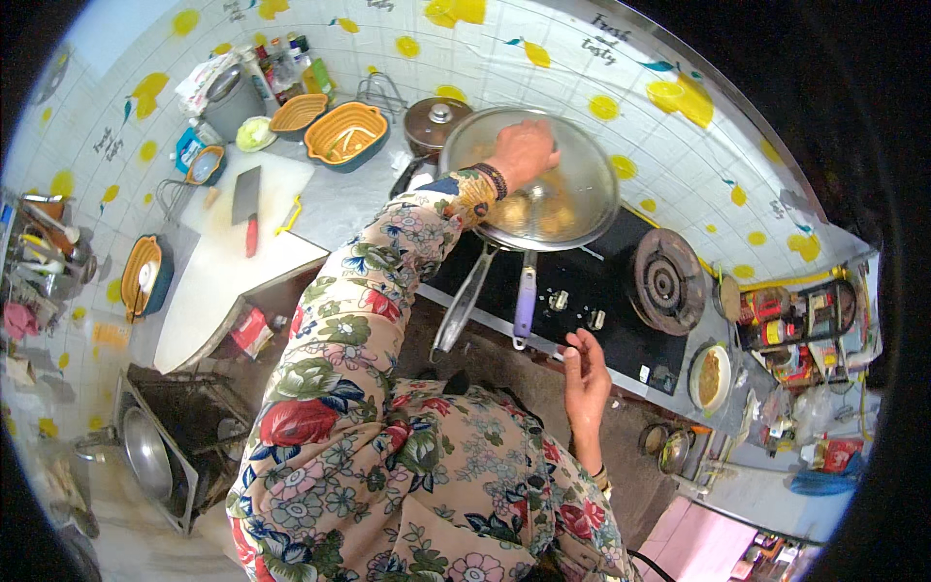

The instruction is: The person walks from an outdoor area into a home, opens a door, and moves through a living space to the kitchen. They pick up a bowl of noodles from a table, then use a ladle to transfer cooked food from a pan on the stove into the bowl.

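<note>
Near the top middle, my left hand point(522, 151) is closed over the top of a glass lid point(465, 156) with a metal rim; the knob is hidden by my fingers. Under the lid, pieces of yellowish-brown food show blurred through the glass. A metal handle point(465, 305) and a purple handle point(525, 295) stick out from beneath it towards me. They reach over the front of a black gas hob point(633, 364). My right hand point(588, 375) is raised before the hob's front edge, right of the purple handle, fingers apart and slightly bent, holding nothing.
A lidded dark pot point(436, 120) stands left of the glass lid; a burner point(665, 282) lies right. On the left counter, a cleaver point(247, 207) and a yellow peeler point(289, 216) lie near orange baskets point(348, 134). A bowl of food point(710, 378) sits at the right.
</note>
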Demonstrator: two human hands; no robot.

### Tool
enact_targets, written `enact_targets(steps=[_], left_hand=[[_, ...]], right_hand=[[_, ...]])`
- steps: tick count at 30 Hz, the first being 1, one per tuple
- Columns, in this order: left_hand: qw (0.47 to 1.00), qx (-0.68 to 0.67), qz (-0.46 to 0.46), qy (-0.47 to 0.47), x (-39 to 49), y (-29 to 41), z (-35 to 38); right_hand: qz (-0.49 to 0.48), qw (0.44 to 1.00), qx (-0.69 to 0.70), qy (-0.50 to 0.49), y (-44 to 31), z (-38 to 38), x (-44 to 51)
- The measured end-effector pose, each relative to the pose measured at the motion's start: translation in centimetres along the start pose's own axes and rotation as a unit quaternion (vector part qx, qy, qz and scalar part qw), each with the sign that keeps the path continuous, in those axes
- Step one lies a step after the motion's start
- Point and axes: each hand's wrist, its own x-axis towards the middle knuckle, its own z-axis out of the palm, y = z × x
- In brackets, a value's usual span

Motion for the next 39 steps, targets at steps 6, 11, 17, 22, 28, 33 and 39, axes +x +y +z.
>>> enact_targets(steps=[6,11,17,22,28,33,39], left_hand=[[0.988,0.003,-0.097,0.12,-0.4,-1.9,-7.0],[0.986,-0.027,-0.124,0.109,-4.9,-8.9,-12.8],[0.974,0.06,-0.216,0.035,-14.7,-17.1,-16.3],[0.949,0.121,-0.289,0.033,-23.0,-22.0,-17.9],[0.906,0.12,-0.406,-0.006,-29.7,-30.0,-15.7],[0.906,0.144,-0.397,0.03,-32.6,-37.5,-12.9],[0.894,0.137,-0.423,0.048,-33.3,-46.2,-10.3]], right_hand=[[-0.049,0.996,0.063,0.027,-2.7,0.6,0.9],[-0.091,0.995,0.038,0.005,-4.9,2.0,1.2],[-0.117,0.991,0.015,-0.059,-5.0,1.6,1.5],[-0.112,0.992,0.015,-0.058,-4.6,1.5,1.5],[-0.129,0.991,0.031,-0.035,-5.7,2.6,0.1],[-0.112,0.993,0.016,0.014,-7.6,5.4,-0.5],[-0.109,0.993,-0.043,0.031,-10.1,9.5,-1.3]])
